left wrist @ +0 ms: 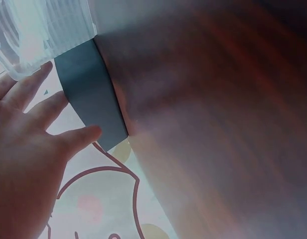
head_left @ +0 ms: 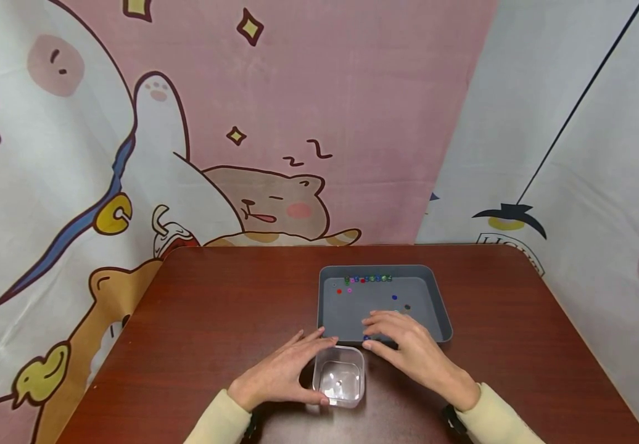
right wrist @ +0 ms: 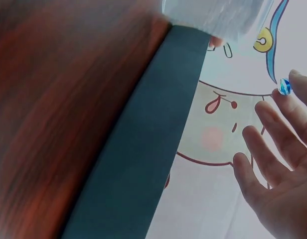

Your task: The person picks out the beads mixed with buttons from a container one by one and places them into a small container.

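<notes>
My left hand (head_left: 282, 373) holds a clear square plastic box (head_left: 342, 369), thumb at its near side and fingers by its far corner. In the left wrist view several fingers (left wrist: 49, 107) spread beside the box (left wrist: 49, 30). My right hand (head_left: 411, 345) pinches a small shiny blue bead (right wrist: 284, 86) between thumb and index finger; its other fingers are spread apart. That hand hovers over the near edge of a grey tray (head_left: 364, 311), right of the box. Inside the tray, a row of small coloured beads (head_left: 372, 279) lies along the far side.
Loose red and pink beads (head_left: 338, 291) lie at the tray's left, and a blue bead (head_left: 394, 297) and a dark bead (head_left: 407, 307) at its right. Everything rests on a brown wooden table (head_left: 242, 296). Behind it hangs a cartoon-printed cloth (head_left: 353, 123).
</notes>
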Motion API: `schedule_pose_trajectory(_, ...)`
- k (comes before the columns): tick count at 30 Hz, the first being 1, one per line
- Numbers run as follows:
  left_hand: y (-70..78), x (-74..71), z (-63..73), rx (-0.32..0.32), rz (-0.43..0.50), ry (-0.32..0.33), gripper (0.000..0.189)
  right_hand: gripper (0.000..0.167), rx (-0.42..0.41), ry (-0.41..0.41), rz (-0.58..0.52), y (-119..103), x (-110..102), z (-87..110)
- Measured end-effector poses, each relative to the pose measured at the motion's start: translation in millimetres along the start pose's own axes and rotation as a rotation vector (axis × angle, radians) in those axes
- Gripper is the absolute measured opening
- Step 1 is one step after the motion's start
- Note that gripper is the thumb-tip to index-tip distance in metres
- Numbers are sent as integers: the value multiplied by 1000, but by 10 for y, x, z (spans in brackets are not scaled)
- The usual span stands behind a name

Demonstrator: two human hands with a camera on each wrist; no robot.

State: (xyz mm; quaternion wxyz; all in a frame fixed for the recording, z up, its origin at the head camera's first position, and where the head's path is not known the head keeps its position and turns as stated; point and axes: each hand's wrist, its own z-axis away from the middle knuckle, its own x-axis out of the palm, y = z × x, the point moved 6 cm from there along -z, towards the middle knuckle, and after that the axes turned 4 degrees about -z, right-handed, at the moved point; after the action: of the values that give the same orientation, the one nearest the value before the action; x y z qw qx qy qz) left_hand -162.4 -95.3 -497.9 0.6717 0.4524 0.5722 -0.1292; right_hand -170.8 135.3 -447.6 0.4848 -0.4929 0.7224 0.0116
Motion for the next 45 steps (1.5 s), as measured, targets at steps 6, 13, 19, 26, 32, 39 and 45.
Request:
schedule_pose_trajectory(6,-1,6,5,-3,-2,1,97,20,-55,6,-29,-91,57,30)
schedule_pose_trajectory(13,-2,17,11,0,2,2,98,17,-122,11,-60,-192,118,68)
schedule_pose_trajectory(19,12,12,21,4,5,4,99,14,-166,-7,-74,-262,187,101)
schedule_pose_trajectory(26,10,10,24,9,11,7,99,17,-212,-40,-67,-302,266,126)
schedule_pose_trajectory(32,-1,16,25,1,30,-5,97,15,-207,-77,-44,-284,321,157)
schedule_pose_trajectory(39,4,20,25,13,17,8,98,19,-218,-85,-34,-270,314,159)
schedule_pose_trajectory(45,4,19,24,16,3,14,100,23,-174,-83,-46,-191,216,135)
